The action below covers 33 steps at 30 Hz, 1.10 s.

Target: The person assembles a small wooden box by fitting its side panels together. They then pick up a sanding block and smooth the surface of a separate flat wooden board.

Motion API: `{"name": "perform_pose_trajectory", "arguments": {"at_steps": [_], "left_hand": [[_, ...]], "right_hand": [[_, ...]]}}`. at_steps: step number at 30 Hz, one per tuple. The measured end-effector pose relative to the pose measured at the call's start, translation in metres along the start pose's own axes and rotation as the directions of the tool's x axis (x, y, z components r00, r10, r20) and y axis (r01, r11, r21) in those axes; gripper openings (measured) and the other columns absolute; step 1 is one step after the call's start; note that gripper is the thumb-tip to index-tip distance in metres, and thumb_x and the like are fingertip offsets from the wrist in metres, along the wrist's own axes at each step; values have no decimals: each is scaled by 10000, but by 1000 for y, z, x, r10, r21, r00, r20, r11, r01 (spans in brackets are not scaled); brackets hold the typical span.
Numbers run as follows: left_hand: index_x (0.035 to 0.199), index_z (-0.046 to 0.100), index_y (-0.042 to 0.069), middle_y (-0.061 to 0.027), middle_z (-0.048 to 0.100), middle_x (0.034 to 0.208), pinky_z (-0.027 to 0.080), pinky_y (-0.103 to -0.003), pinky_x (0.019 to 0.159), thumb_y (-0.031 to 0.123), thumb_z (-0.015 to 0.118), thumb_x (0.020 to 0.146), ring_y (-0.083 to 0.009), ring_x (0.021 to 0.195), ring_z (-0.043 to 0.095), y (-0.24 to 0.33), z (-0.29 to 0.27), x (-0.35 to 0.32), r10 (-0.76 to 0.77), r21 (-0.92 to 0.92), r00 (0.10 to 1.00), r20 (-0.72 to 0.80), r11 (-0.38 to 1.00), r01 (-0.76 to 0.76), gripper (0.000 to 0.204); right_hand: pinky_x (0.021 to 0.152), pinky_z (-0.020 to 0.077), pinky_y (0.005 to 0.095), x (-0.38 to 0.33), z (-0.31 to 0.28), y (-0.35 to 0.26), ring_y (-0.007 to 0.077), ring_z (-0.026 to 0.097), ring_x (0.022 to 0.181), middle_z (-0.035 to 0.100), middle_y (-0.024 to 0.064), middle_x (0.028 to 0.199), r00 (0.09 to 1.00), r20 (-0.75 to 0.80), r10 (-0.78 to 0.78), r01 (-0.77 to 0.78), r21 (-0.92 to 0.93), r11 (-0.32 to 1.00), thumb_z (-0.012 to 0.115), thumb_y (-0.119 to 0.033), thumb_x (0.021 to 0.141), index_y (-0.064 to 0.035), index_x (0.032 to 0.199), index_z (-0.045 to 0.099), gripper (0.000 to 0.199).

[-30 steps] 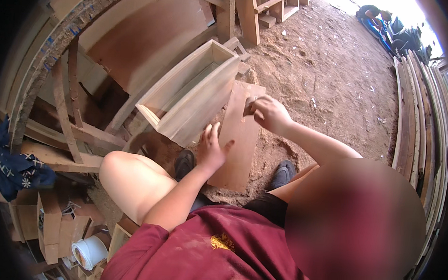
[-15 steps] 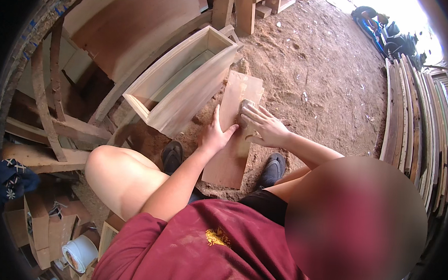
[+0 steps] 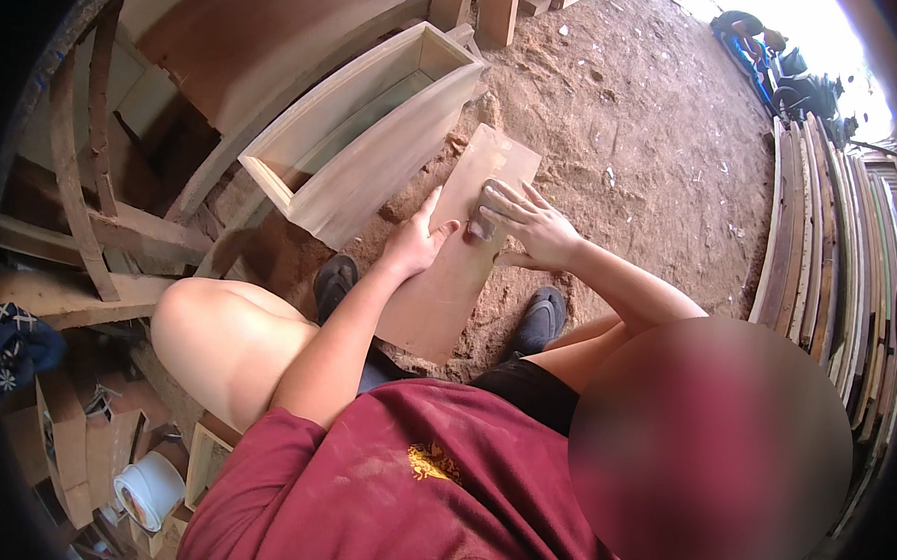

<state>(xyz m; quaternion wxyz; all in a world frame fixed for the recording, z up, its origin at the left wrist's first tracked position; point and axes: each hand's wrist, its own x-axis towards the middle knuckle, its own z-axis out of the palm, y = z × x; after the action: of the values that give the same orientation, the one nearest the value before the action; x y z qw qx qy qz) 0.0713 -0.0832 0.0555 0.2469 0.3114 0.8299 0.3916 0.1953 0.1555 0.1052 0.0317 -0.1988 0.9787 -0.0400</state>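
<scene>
A long flat wooden board [image 3: 432, 304] lies slanted between my feet, its far end leaning to the right. My left hand [image 3: 418, 245] grips its left edge, thumb over the top face and fingers along the side. On the upper half of the board, my right hand [image 3: 531, 229] presses a small grey-brown pad [image 3: 483, 221] that looks like folded sandpaper. My fingers cover much of that pad. Pale patches show on the board's face near its far end.
Left of the board stands a long open wooden box [image 3: 374, 162]. Curved timber frames [image 3: 83, 164] fill the far left. Several planks [image 3: 810, 246] are stacked along the right. A white bucket [image 3: 149, 489] sits at lower left. Sandy ground [image 3: 636, 118] spreads ahead.
The board has turned slightly, its far end swinging right and its near end left. My right hand keeps the pad pressed on it, and my left hand still holds the edge.
</scene>
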Motion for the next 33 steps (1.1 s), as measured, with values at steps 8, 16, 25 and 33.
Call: {"name": "perform_pose_trajectory", "arguments": {"at_steps": [8, 16, 25, 33], "left_hand": [[1501, 363, 166, -251, 676, 1116, 506, -501, 894, 494, 470, 995, -437, 1048, 643, 5, -3, -4, -72, 72, 997, -35, 995, 74, 612], [1423, 465, 108, -280, 676, 1073, 517, -534, 867, 512, 384, 1012, -456, 1009, 652, 3, 2, 1, -171, 206, 980, -98, 960, 188, 582], [1372, 497, -10, -336, 625, 1145, 500, -510, 931, 470, 400, 1027, -464, 1090, 614, -2, 3, 2, -98, 97, 990, -103, 989, 108, 599], [1376, 497, 2, -339, 628, 1127, 504, -502, 919, 473, 391, 1029, -469, 1085, 612, 10, -4, 1, -115, 119, 993, -26, 986, 117, 594]], "right_hand": [[1220, 88, 555, 3, 1, 20, 266, 115, 1515, 202, 99, 1624, 976, 16, 216, -216, -7, 976, 536, -674, 866, -136, 1545, 275, 905], [1219, 116, 541, 4, -1, -59, 263, 153, 1511, 179, 72, 1636, 962, 140, -233, 209, 170, 963, 715, -595, 769, -198, 1556, 248, 997], [1215, 168, 523, 1, -5, -45, 303, 173, 1500, 238, 110, 1612, 993, 99, -56, 26, 283, 959, 775, -522, 730, -146, 1530, 314, 997], [1210, 123, 551, 17, -15, 17, 249, 164, 1510, 226, 80, 1623, 953, 36, 300, -299, -44, 953, 706, -532, 806, -187, 1537, 315, 898]]}}
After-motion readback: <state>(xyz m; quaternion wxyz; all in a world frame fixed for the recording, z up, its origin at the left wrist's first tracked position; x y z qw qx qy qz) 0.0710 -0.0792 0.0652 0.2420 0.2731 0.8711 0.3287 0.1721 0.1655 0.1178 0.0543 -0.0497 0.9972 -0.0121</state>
